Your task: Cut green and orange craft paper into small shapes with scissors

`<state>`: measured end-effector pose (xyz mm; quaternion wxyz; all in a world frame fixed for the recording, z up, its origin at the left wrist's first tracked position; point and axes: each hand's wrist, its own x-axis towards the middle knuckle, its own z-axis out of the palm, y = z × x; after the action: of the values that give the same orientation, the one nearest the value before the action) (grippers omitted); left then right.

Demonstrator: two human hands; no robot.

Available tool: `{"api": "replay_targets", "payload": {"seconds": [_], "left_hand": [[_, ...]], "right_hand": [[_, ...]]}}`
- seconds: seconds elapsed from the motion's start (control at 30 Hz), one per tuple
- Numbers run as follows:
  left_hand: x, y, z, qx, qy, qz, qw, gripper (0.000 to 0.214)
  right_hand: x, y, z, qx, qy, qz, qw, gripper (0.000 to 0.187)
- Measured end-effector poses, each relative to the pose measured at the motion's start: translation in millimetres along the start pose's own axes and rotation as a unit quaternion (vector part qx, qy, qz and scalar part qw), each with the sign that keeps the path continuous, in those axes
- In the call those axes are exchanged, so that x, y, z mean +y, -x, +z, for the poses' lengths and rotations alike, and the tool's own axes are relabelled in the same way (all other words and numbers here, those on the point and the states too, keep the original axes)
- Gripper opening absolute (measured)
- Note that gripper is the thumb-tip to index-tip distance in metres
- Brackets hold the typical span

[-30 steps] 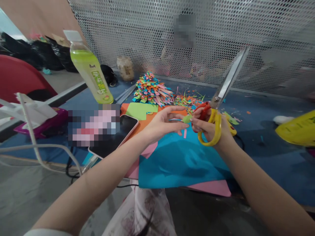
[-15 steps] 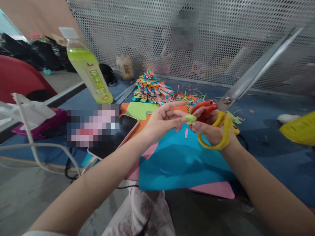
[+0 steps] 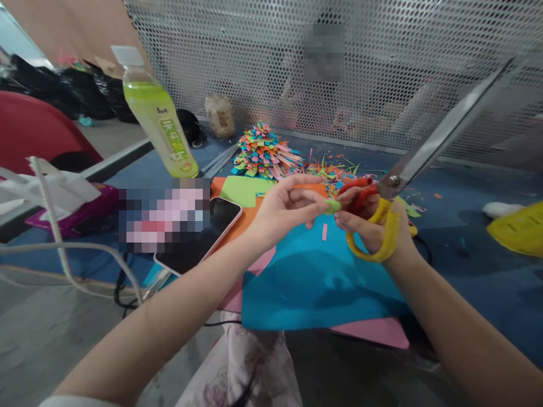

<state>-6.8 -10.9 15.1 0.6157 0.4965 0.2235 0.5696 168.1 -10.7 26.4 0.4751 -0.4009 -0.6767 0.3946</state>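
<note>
A small light-green paper piece (image 3: 332, 206) is pinched between the thumb and fingertips of my left hand (image 3: 288, 206). My right hand (image 3: 367, 223) holds a pair of scissors (image 3: 392, 183) with one red and one yellow handle loop. Their blades lie together and point up to the right, away from the paper. The right thumb and fingertips are close against the green piece; whether they grip it too, I cannot tell. Below both hands lies a large blue sheet (image 3: 314, 282) with a narrow pink strip (image 3: 324, 232) on it.
Behind my hands stands a cone of many coloured paper strips (image 3: 263, 150), with loose paper scraps (image 3: 333, 168) beside it. To the left are a phone (image 3: 203, 234), a drink bottle (image 3: 159, 121) and a tissue pack (image 3: 80, 209). A perforated metal screen (image 3: 254, 56) closes the back.
The green piece has turned or been bent between the fingertips and shows a narrower face. Both hands keep nearly the same pose; the whole view has shifted slightly.
</note>
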Motion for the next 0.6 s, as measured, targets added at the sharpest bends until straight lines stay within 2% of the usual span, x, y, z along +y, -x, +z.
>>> {"api": "replay_targets", "payload": {"seconds": [0.2,0.4,0.6], "left_hand": [[2.0,1.3,0.6,-0.023,0.038,-0.053,0.998,0.038],[2.6,-1.3,0.0,0.014,0.044,-0.032,0.998,0.040],[1.7,-0.9,1.9,0.009,0.006,-0.008,1.000,0.043]], "right_hand": [[0.1,1.6,0.1,0.021,0.040,-0.035,0.998,0.024],[-6.3,4.5,2.4,0.001,0.036,-0.025,0.999,0.020],[-4.1,4.6,3.4,0.013,0.048,-0.030,0.998,0.020]]}}
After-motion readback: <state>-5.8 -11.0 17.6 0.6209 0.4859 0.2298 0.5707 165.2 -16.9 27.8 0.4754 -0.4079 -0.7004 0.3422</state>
